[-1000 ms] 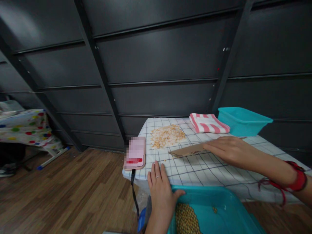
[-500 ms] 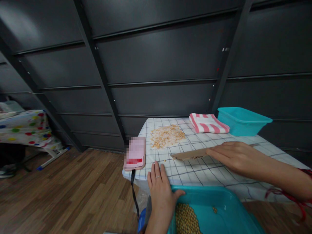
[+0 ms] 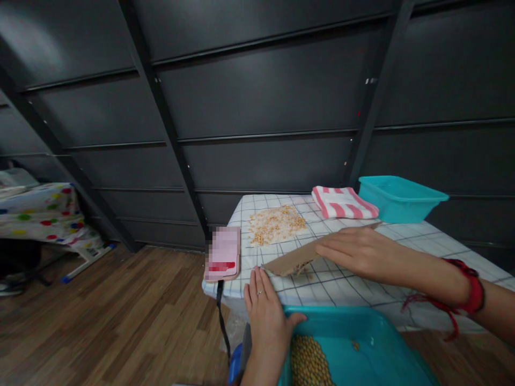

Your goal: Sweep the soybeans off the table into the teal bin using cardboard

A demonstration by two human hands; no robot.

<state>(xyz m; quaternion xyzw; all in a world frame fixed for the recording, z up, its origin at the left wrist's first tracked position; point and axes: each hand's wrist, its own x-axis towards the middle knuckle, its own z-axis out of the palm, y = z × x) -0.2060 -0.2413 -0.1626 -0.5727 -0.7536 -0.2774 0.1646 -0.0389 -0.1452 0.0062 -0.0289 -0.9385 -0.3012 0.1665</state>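
My right hand [image 3: 358, 249] grips a strip of brown cardboard [image 3: 293, 257] tilted over the checked tablecloth, its far left end close to my left fingertips. A few loose beans show by the cardboard's lower edge. My left hand [image 3: 265, 311] lies with fingers stretched flat on the table's front edge, its thumb spread over the rim of a teal basin [image 3: 341, 312]. Inside that basin, at the left, is a heap of yellowish soybeans [image 3: 309, 362]. Beyond the cardboard, a spread of soybeans mixed with whitish grains [image 3: 277, 224] lies on the cloth.
At the table's left edge lies a pink phone [image 3: 223, 252] with a black strap [image 3: 220, 316] hanging down. A folded red-and-white striped towel [image 3: 341, 202] and a second teal basin [image 3: 402, 201] stand at the back right. A dark panelled wall [image 3: 265, 96] rises behind.
My right hand has moved left with the cardboard, whose end is now nearer my left fingertips and tilted more. My left hand and the basin have stayed about where they were.
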